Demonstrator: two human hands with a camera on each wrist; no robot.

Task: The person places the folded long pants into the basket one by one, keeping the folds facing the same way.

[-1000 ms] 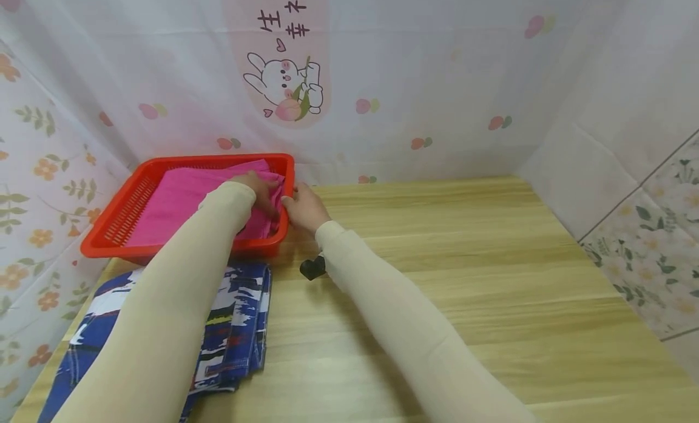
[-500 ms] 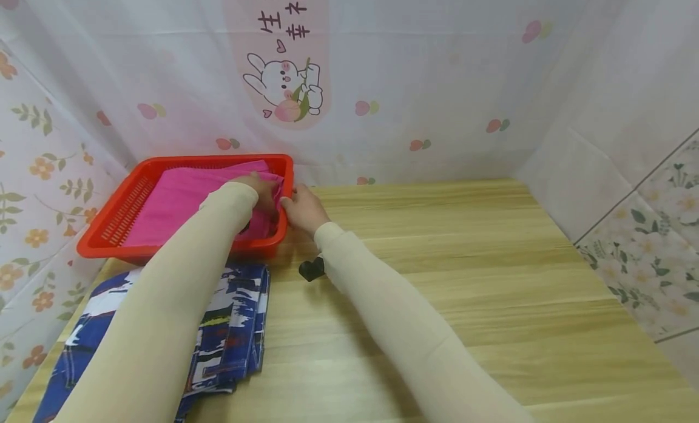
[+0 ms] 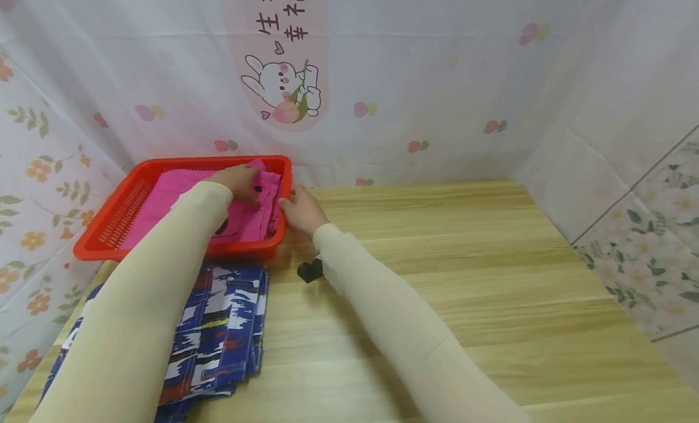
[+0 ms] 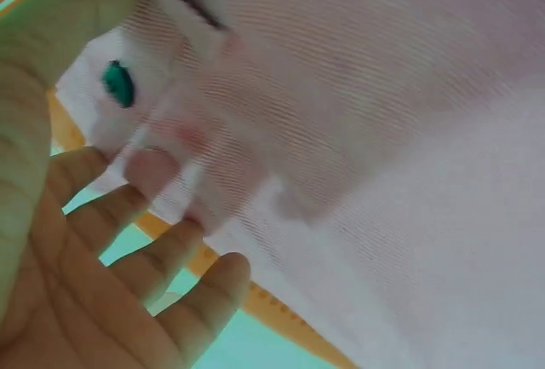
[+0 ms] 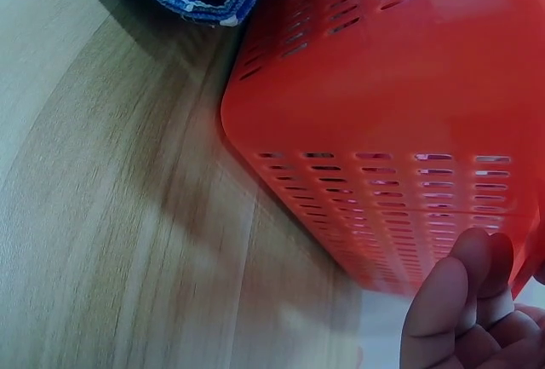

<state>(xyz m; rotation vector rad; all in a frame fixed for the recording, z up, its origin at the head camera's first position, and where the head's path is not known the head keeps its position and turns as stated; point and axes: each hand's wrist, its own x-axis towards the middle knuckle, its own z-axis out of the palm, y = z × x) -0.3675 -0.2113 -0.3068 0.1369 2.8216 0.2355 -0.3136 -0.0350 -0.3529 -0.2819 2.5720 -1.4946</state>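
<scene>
A folded pink garment (image 3: 175, 192) lies in a red plastic basket (image 3: 101, 253) at the back left of the table. My left hand (image 3: 238, 183) is over the garment's right part in the head view. In the left wrist view its fingers (image 4: 209, 296) are spread and loosely bent along the cloth's edge, pinching nothing that I can see. A small dark green spot (image 4: 119, 84) shows on the cloth. My right hand (image 3: 304, 210) grips the basket's right rim, thumb on top and fingers against the outer slotted wall (image 5: 383, 173).
Folded blue patterned denim (image 3: 218, 332) lies on the table in front of the basket, partly under my left forearm. A black heart-shaped piece (image 3: 310, 270) shows by my right wrist. Printed curtains (image 3: 409, 77) stand behind the wooden table (image 3: 464, 277).
My left hand has drawn back to the left and up from the basket's right inner side, uncovering more of the garment's right edge. The right hand keeps its hold on the rim.
</scene>
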